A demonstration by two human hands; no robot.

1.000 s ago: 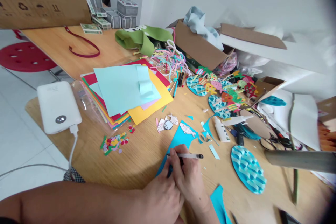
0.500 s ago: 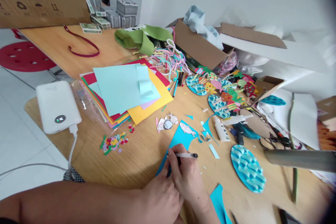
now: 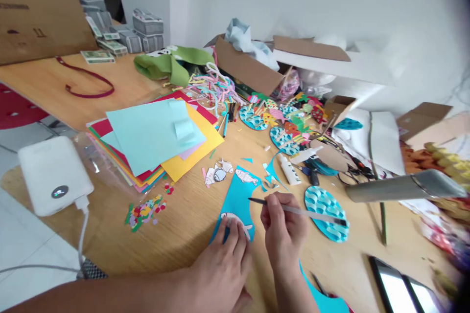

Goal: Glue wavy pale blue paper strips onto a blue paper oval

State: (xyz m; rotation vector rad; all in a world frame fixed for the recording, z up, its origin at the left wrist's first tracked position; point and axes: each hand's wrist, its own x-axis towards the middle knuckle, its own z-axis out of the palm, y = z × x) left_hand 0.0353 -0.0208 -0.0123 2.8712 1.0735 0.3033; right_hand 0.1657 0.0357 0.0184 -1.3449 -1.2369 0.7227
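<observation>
A strip of blue paper (image 3: 235,195) lies on the table in front of me. One white paper fish cutout (image 3: 245,176) rests at its far end, and a second fish cutout (image 3: 242,227) lies near its close end. My left hand (image 3: 223,264) presses this nearer fish down with outstretched fingertips, partly covering it. To the right of the strip, my right hand (image 3: 282,230) grips a pen (image 3: 293,210) with a dark tip; the tip is raised and points left over the strip. More small fish cutouts (image 3: 219,174) lie just beyond, to the left.
Coloured paper sheets (image 3: 147,132) and a confetti pile (image 3: 145,212) are at left, with a white power bank (image 3: 55,176). A glue bottle (image 3: 289,170), a blue wavy oval (image 3: 326,215) and a grey cylinder (image 3: 396,186) stand or lie right. Cardboard boxes (image 3: 246,68) are behind.
My right hand has lifted away from my left, moving right with the pen. The nearer fish cutout now shows under my left fingers. The view has turned to the right.
</observation>
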